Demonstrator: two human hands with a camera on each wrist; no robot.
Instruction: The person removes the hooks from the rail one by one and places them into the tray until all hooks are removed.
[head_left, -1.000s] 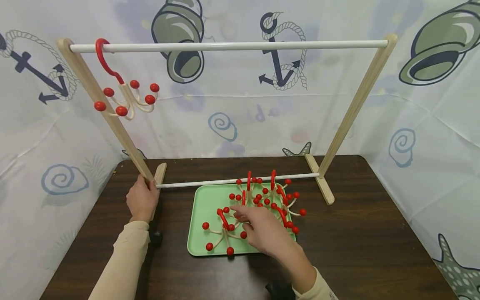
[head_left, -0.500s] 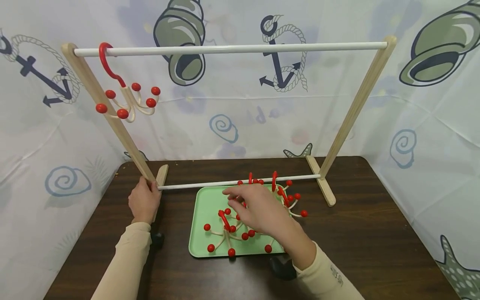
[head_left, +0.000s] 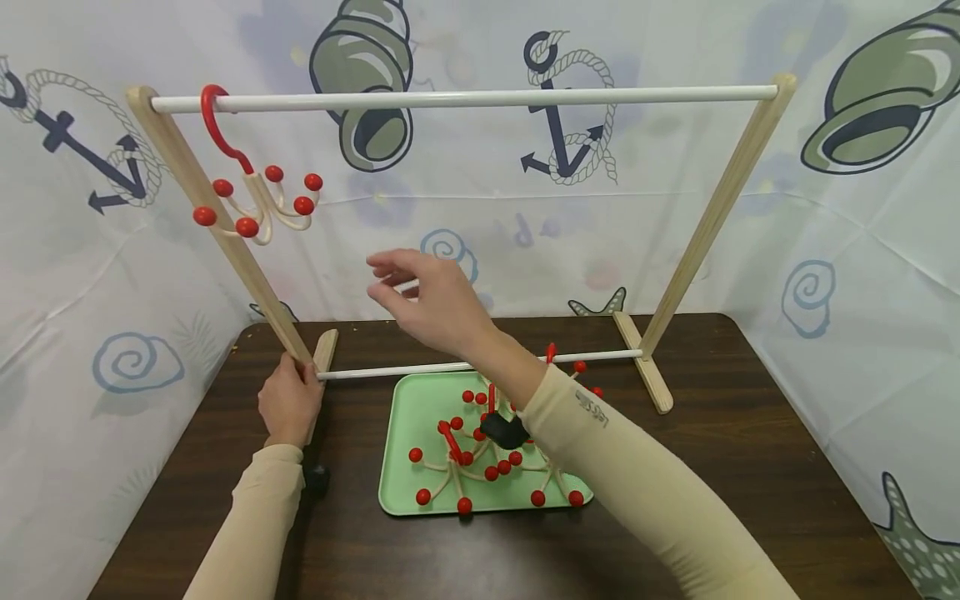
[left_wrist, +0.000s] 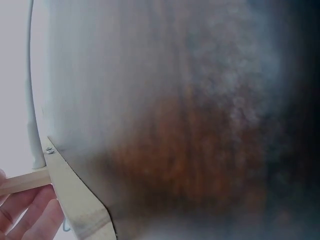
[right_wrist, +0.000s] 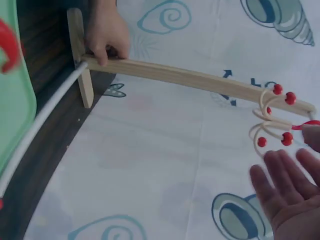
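Observation:
My left hand [head_left: 290, 400] grips the foot of the left wooden post [head_left: 240, 254]; in the left wrist view its fingers [left_wrist: 42, 220] wrap the wood. Raised in front of the backdrop, my right hand [head_left: 435, 300] holds nothing, its fingers loosely bent and apart. A hanger with a red hook and cream arms tipped with red balls [head_left: 260, 192] hangs at the left end of the white top bar [head_left: 480, 100]. It shows beyond the right hand [right_wrist: 290, 200] in the right wrist view. More such hangers [head_left: 452, 442] lie on a green tray [head_left: 408, 400], partly hidden by the right arm.
A lower white bar [head_left: 397, 371] joins the feet of the stand behind the tray. The right wooden post [head_left: 712, 221] rises from its own foot on the dark table [head_left: 750, 467]. A patterned cloth [head_left: 862, 242] hangs behind and at both sides.
My right hand has risen from over the hangers on the tray, moving up and left, with nothing in it. My left hand keeps its grip on the post.

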